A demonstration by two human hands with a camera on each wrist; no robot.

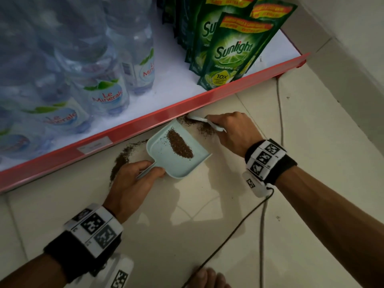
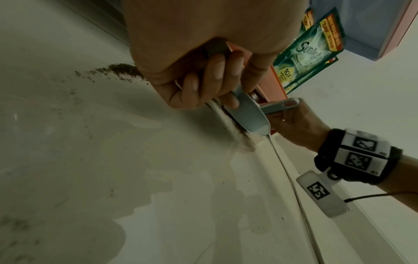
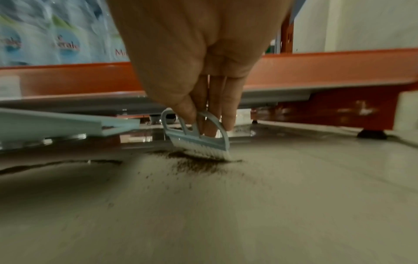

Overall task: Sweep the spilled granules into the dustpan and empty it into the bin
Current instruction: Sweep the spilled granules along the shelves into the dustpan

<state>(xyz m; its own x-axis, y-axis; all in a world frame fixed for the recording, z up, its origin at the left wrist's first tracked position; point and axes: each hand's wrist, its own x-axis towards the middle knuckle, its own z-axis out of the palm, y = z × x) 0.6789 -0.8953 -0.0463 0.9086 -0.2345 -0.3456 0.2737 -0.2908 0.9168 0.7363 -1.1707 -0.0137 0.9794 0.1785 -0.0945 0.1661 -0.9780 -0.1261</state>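
A pale blue dustpan point(image 1: 164, 163) lies on the tiled floor beside the shelf, with a streak of brown granules point(image 1: 179, 146) inside it. My left hand point(image 1: 133, 179) grips its short handle point(image 2: 239, 100). My right hand point(image 1: 232, 132) pinches a small pale blue brush point(image 3: 199, 139) whose white bristles press into a patch of granules point(image 3: 199, 164) just past the pan's far corner. More spilled granules point(image 1: 122, 159) curve along the floor to the pan's left, and a line of them point(image 2: 230, 119) lies along the pan's edge.
A low red-edged shelf point(image 1: 145, 123) runs diagonally, holding water bottles point(image 1: 104, 90) and green Sunlight pouches point(image 1: 232, 53). A white wall point(image 1: 353, 59) closes the right side. Thin cables point(image 1: 280, 121) trail over the floor. A foot point(image 1: 209, 279) shows at the bottom edge.
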